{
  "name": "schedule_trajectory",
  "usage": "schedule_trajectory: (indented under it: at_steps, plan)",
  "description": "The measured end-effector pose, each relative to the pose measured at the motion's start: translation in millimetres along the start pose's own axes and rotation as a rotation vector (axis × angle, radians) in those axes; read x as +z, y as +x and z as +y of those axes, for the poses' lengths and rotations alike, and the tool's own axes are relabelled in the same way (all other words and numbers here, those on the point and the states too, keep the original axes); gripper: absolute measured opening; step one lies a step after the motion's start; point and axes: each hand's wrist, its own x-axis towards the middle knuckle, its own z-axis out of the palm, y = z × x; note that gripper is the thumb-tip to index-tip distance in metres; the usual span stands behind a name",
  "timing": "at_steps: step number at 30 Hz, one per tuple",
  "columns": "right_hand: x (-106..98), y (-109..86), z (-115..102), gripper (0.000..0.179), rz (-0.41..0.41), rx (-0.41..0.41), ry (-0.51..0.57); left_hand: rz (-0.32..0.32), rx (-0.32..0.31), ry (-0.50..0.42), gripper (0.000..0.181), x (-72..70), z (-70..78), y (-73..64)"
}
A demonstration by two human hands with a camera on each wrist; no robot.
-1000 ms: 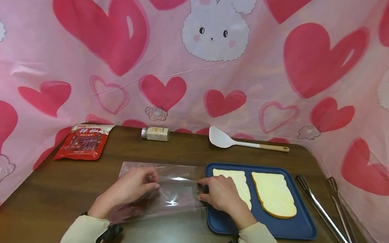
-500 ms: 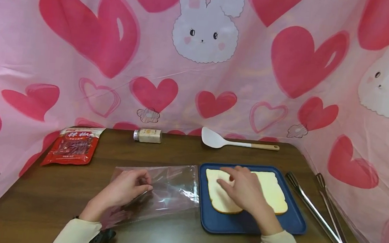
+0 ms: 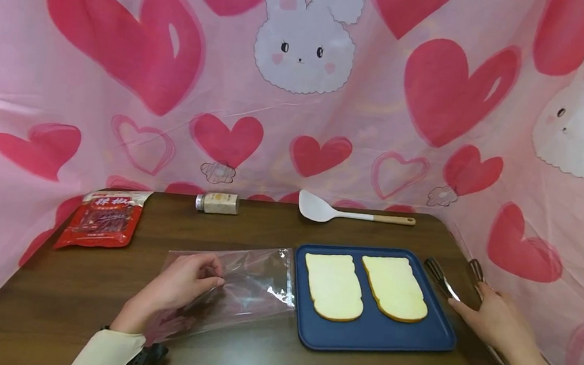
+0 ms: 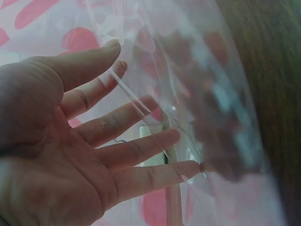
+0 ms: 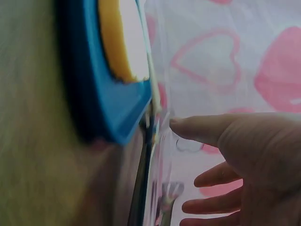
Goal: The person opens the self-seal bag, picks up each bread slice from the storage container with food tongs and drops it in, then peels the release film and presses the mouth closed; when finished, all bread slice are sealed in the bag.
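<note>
My left hand (image 3: 184, 280) is at the left part of a clear plastic bag (image 3: 260, 278). In the left wrist view, the fingers of that hand (image 4: 101, 136) are spread and nearly straight, with the bag's film (image 4: 225, 108) against the fingertips. Far to the right, my right hand (image 3: 501, 322) is over metal tongs (image 3: 436, 271) and hides much of their arms. The right wrist view shows the hand's thumb and fingers (image 5: 216, 202) apart, with the tongs (image 5: 142, 174) between the hand and the tray.
A blue tray (image 3: 377, 342) holds two bread slices, a left one (image 3: 334, 287) and a right one (image 3: 394, 289). Behind lie a white spatula (image 3: 316, 208) with a wooden handle end and a seasoning jar (image 3: 220, 203) on its side. A red chili packet (image 3: 106, 219) lies at left.
My right hand has left the bag's right edge, passed over the bread tray and come to the tongs at right. My left hand has stayed at the bag.
</note>
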Motion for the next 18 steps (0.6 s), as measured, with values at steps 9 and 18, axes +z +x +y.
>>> schedule_trajectory:
  at_steps: [9,18]
  plan:
    - [8.9,-8.1,18.6,0.094,-0.01,0.023,0.027,-0.005,-0.004,0.006,0.015,0.5,-2.5,-0.8]
    - [19.1,-10.7,28.8,0.099,-0.014,0.05,0.037,-0.016,0.0,0.011,0.015,1.6,-3.8,1.0]
